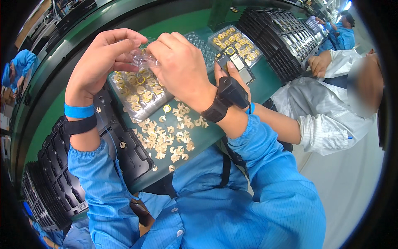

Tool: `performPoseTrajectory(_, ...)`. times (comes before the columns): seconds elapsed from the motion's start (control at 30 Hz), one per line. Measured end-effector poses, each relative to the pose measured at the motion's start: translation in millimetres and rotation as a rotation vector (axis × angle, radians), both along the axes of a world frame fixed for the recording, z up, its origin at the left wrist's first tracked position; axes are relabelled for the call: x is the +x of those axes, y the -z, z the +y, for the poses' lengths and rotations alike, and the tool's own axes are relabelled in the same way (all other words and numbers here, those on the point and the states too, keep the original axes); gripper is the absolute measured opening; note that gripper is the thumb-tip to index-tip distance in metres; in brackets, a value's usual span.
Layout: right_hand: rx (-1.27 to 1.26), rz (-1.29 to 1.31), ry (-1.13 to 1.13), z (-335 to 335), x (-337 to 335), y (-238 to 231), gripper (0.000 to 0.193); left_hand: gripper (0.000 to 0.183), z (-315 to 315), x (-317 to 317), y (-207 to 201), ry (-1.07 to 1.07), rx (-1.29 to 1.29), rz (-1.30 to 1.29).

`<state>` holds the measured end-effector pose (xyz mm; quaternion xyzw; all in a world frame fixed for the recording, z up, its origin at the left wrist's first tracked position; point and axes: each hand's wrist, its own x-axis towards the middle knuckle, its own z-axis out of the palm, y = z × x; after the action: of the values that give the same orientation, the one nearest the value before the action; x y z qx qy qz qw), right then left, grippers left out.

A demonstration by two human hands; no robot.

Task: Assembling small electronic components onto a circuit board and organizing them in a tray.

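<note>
Both my hands are raised over a clear plastic tray (145, 108) filled with round, yellow-rimmed parts that look like coin cells. Pinched between them is a crumpled piece of clear plastic (143, 59). My left hand (101, 58) grips its left side with thumb and fingers. At the other side my right hand (180, 66) closes on it, fingertips partly hidden. Below the tray, many cream C-shaped pieces (163, 139) lie scattered on the green mat (203, 141). A single yellow-rimmed round part (167, 108) rests among them.
Black trays stack at left (58, 178) and far right (282, 39). A co-worker's hand (226, 72) holds a circuit board (238, 64) close beyond my right wrist. Behind it sits another tray of yellow-rimmed parts (253, 52). A white-sleeved person (327, 108) is at right.
</note>
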<state>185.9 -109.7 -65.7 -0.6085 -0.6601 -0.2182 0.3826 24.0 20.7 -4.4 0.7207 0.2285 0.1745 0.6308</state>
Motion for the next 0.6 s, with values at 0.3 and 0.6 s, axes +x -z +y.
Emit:
performPoseTrajectory(0.3,0.087,0.019,0.010,1.0,9.1,-0.8,0.012,0.053,-1.3,-6.4,0.5,0.159,0.128,-0.071)
performPoseTrajectory(0.6,0.157,0.214,-0.028,-0.6,5.7,-9.5,0.015,0.048,-4.8,1.5,-2.4,0.108,0.209,-0.222)
